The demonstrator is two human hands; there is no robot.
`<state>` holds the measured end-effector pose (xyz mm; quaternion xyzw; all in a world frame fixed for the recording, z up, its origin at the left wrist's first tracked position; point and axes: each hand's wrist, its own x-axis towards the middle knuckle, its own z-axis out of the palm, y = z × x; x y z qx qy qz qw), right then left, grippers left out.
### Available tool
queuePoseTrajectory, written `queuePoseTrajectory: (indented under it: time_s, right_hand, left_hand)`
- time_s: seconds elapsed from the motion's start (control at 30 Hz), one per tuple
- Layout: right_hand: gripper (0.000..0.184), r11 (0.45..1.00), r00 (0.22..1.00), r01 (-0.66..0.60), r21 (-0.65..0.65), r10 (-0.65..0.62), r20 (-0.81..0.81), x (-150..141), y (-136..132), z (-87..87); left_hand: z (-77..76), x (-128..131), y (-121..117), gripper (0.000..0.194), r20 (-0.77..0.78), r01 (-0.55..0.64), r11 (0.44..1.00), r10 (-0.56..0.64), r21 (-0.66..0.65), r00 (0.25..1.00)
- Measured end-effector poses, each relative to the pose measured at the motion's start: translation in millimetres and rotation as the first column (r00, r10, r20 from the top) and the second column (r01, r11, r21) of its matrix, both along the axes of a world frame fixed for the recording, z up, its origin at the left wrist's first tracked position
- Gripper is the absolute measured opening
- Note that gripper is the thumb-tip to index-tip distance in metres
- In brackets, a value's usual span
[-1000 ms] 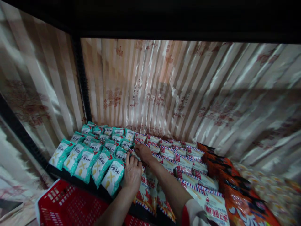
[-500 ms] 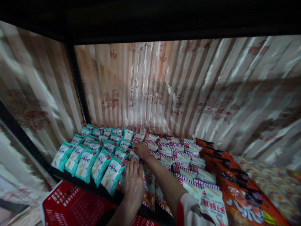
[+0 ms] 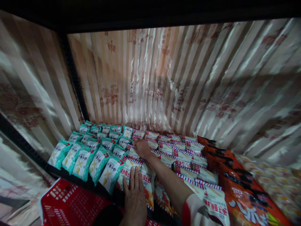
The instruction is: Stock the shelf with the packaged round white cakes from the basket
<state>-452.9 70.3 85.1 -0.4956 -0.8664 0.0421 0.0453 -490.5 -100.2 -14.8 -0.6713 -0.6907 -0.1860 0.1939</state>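
My left hand (image 3: 135,196) lies flat and open, fingers stretched, on a white snack bag (image 3: 125,169) with red print and a striped top seam in the front row. Behind it, my right hand (image 3: 142,149) reaches across from the right with its fingers curled down among the same kind of bags. Whatever those fingertips grip is hidden. Left of both hands stand rows of teal and white snack bags (image 3: 84,161). To the right of my right forearm, more red-and-white snack bags (image 3: 182,160) lean in rows.
A red plastic basket (image 3: 70,201) sits below the shelf's front edge at the left. Orange bags (image 3: 249,201) and small clear-wrapped packs (image 3: 272,179) fill the right side. A dark upper shelf (image 3: 150,15) hangs overhead; a metal post (image 3: 71,69) and patterned curtain (image 3: 145,78) enclose the back.
My left hand has come down and toward me, flattening on the front bag, whose printed face now shows more. My right hand stays in nearly the same spot, fingers curled.
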Motion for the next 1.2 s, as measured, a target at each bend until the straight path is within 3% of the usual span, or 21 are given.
queuePoseTrajectory:
  time_s: [0.2,0.4,0.6,0.77,0.9,1.07,1.2]
  right_hand:
    - [0.024,0.999,1.000,0.018,0.046,-0.019,0.007,-3.6,-3.9,1.4]
    - [0.023,0.995,0.999,0.042,0.086,-0.041,-0.018,-5.2,-5.6,-0.8]
    - [0.024,0.999,0.994,0.022,0.041,-0.018,-0.106,2.6,1.5,0.4]
    - [0.026,0.990,0.979,0.123,0.075,-0.109,-0.171,17.2,14.9,6.0]
    - [0.027,0.974,0.968,0.219,0.055,-0.210,-0.140,29.0,28.2,3.0]
    - [0.026,0.981,0.980,0.191,0.016,-0.190,-0.061,33.6,39.5,-0.4]
    - [0.026,0.970,0.970,0.241,0.014,-0.240,-0.043,31.1,45.3,0.4]
  left_hand:
    - [6.8,-5.9,-1.2,0.052,0.048,0.015,1.000,-0.016,0.026,0.999]
    - [2.8,-7.2,2.4,0.052,0.055,0.026,0.999,-0.028,0.039,0.998]
    - [8.7,-10.1,0.8,0.051,0.062,0.039,0.999,-0.041,0.033,0.997]
    - [14.9,-10.1,-1.1,0.050,0.052,0.045,0.998,-0.047,0.050,0.998]
    - [7.1,-8.0,2.5,0.051,0.060,0.037,0.997,-0.041,0.065,0.997]
    - [-3.7,-6.7,6.7,0.049,0.100,0.017,0.998,-0.024,0.065,0.995]
    - [-2.6,-7.4,6.2,0.048,0.062,0.024,0.999,-0.026,0.036,0.998]
